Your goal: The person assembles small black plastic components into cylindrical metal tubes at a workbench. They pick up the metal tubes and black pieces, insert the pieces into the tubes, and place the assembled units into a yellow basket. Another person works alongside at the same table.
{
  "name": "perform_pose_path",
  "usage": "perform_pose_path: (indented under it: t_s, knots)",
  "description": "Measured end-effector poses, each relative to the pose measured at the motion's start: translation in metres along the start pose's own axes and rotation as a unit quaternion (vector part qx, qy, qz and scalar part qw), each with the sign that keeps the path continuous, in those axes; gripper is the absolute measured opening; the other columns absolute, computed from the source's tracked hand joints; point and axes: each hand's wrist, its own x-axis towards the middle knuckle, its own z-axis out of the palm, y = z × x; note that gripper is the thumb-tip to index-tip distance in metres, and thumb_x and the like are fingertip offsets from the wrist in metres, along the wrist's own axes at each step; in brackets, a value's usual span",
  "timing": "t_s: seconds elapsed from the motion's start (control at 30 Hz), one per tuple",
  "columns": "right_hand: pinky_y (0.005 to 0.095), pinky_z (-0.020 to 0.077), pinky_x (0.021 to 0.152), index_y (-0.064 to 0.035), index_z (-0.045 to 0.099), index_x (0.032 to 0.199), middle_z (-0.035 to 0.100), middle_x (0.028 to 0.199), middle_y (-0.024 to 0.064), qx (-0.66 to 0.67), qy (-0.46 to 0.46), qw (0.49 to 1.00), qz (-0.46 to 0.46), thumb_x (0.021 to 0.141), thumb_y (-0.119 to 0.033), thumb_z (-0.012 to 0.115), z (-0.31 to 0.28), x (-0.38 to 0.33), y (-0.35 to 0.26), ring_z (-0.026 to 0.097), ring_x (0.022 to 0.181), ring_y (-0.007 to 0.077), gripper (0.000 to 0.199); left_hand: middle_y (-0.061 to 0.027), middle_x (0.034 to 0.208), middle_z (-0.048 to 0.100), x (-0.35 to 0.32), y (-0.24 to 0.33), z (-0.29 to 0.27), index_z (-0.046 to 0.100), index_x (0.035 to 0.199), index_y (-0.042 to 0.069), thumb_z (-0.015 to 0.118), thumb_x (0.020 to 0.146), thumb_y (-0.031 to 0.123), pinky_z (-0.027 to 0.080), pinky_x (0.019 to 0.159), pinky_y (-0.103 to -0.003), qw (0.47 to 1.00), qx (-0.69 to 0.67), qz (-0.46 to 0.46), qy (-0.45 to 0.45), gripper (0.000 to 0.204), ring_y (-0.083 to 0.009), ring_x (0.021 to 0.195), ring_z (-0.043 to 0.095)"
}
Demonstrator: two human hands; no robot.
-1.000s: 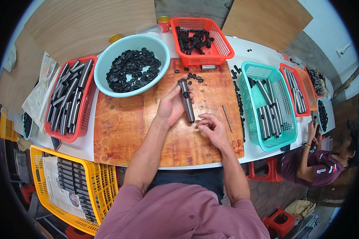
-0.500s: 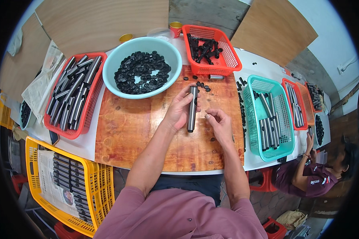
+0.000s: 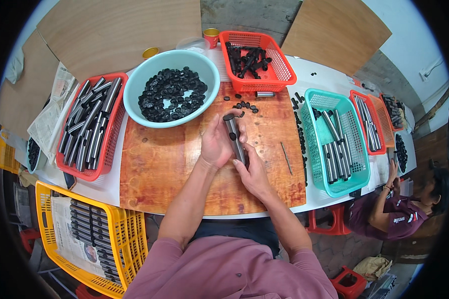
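Note:
Over the wooden board (image 3: 154, 169), a dark metal tube (image 3: 233, 132) with a black upper end and a hole in its side is tilted between my hands. My left hand (image 3: 215, 142) is closed around its upper part. The fingers of my right hand (image 3: 254, 173) grip the tube's lower end, with the thumb against it. To the right of my hands, a thin metal rod (image 3: 287, 158) lies on the board. Several small black caps (image 3: 244, 105) are scattered beyond the tube, near a short metal cylinder (image 3: 265, 94).
A pale blue basin (image 3: 212, 92) of black caps stands behind my left hand. Red baskets (image 3: 122, 109) and a green basket (image 3: 365, 169) hold tubes; another red basket (image 3: 284, 74) holds black parts. A yellow crate (image 3: 117, 234) stands lower left. A co-worker (image 3: 389, 214) sits at right.
My right hand has moved left onto the tube's lower end. The tube has tilted and come slightly lower. The thin rod now shows on the board. The whole view has shifted a little.

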Motion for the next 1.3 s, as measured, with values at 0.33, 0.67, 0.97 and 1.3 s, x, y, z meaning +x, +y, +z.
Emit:
perform_pose_path:
  t_s: [0.33, 0.67, 0.97, 1.3]
  knots:
    - [0.0502, 0.0512, 0.071, 0.0035, 0.052, 0.117, 0.065, 0.089, 0.0311, -0.068, 0.048, 0.995, 0.055, 0.091, -0.011, 0.063, 0.011, 0.001, -0.001, 0.066, 0.083, 0.0483, 0.032, -0.0077, 0.071, 0.050, 0.001, -0.006, -0.008, 0.055, 0.091, 0.006, 0.042, 0.102, 0.045, 0.045, 0.075, -0.040, 0.997, -0.013, -0.080, 0.018, 0.043, -0.0223, 0.071, 0.050]
    - [0.0532, 0.0516, 0.065, 0.0024, 0.052, 0.106, 0.066, 0.080, 0.0300, -0.065, 0.089, 0.994, 0.019, 0.087, -0.002, 0.066, 0.009, 0.002, 0.006, 0.066, 0.078, 0.0497, 0.024, -0.0059, 0.070, 0.044, -0.001, -0.009, 0.001, 0.046, 0.081, 0.009, 0.045, 0.100, 0.037, 0.042, 0.076, -0.038, 0.997, 0.025, -0.070, 0.005, 0.033, -0.0222, 0.070, 0.046]
    - [0.0362, 0.0531, 0.075, 0.0039, 0.057, 0.120, 0.067, 0.089, 0.0165, 0.061, 0.063, 0.993, 0.077, 0.087, -0.003, 0.068, -0.001, 0.011, 0.004, 0.067, 0.085, 0.0246, 0.035, -0.0073, 0.093, 0.057, 0.000, -0.019, 0.006, 0.052, 0.113, 0.007, 0.048, 0.104, 0.037, 0.047, 0.090, -0.038, 0.993, 0.074, -0.080, 0.044, 0.032, -0.0226, 0.085, 0.056]
    - [0.0342, 0.0520, 0.090, -0.0003, 0.055, 0.131, 0.067, 0.115, 0.0132, 0.201, 0.073, 0.975, 0.059, 0.085, 0.003, 0.065, 0.002, 0.011, 0.026, 0.065, 0.108, 0.0200, 0.047, -0.0039, 0.106, 0.063, -0.015, -0.023, 0.007, 0.061, 0.125, 0.004, 0.070, 0.092, 0.010, 0.050, 0.090, -0.031, 0.889, 0.446, -0.036, -0.092, 0.035, -0.0136, 0.100, 0.060]
